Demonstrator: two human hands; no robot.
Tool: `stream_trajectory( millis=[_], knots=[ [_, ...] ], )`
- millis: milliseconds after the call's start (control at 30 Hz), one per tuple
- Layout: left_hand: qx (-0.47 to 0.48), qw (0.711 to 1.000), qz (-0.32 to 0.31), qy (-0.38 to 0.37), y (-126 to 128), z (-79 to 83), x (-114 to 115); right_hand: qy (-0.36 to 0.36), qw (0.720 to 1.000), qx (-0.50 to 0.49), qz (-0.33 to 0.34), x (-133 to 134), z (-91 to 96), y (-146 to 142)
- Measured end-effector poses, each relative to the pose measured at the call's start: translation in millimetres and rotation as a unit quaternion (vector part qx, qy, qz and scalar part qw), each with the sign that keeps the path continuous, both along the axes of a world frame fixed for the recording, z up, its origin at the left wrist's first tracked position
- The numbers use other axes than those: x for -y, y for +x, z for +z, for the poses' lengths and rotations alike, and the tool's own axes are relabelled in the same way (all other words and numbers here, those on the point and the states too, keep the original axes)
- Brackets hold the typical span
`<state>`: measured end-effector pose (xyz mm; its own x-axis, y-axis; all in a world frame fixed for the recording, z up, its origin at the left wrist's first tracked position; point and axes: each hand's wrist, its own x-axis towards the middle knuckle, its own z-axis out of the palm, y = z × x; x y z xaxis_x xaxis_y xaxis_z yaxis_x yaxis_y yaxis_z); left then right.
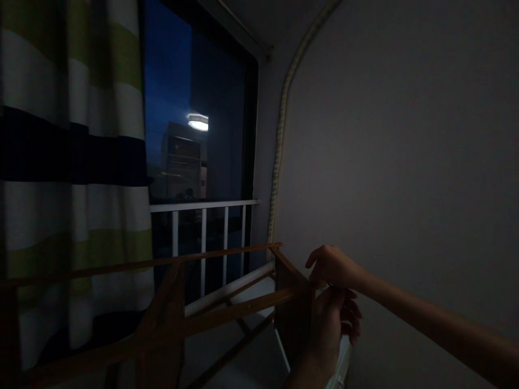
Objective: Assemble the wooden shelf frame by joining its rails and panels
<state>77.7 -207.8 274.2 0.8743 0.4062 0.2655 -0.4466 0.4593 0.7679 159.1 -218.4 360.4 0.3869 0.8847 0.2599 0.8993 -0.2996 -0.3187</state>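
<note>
A dark brown wooden frame (239,312), made of rails and upright panels, stretches across the lower part of the head view. At its right end, both my hands meet close beside the corner. My right hand (334,266) comes in from the right, with its fingers bent down and closed over that spot. Just below, my left hand (329,319) reaches up along the end panel (294,319), thumb and forefinger together and the other fingers loosely curled. Whatever is between the fingertips is too dark and small to make out.
A striped curtain (77,162) hangs at the left beside a dark window (223,97) with a white railing (203,206). A wrapped pipe (278,146) runs up the corner. The plain wall (405,151) stands close behind my hands. Something white (343,364) lies low beside my left wrist.
</note>
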Motion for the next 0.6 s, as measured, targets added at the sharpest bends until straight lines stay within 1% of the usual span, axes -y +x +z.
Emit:
stream_trajectory(
  millis=[67,167,333,400,500,533,600],
  knots=[
    [0.003,1.000,-0.010,-0.023,-1,-4.0,0,-0.005,1.000,-0.007,0.001,0,0.7,-2],
    [0.005,0.999,-0.008,-0.046,-1,-7.4,1,-0.010,1.000,-0.014,0.009,1,1.5,-4],
    [0.006,0.998,0.000,-0.061,0,-2.9,3,-0.013,0.999,-0.023,0.018,3,3.9,-6],
    [0.003,0.998,0.013,-0.069,-1,-1.3,3,-0.005,0.999,-0.028,0.026,6,5.3,-6],
    [-0.008,0.997,0.024,-0.074,-2,-1.8,3,0.024,0.999,0.002,0.037,13,5.3,-5],
    [-0.012,0.997,0.025,-0.072,-3,-2.3,4,0.022,0.999,0.017,0.041,16,4.5,-4],
    [-0.017,0.998,0.016,-0.062,-3,-2.3,4,-0.005,0.999,0.025,0.043,22,2.3,-3]
  ],
)
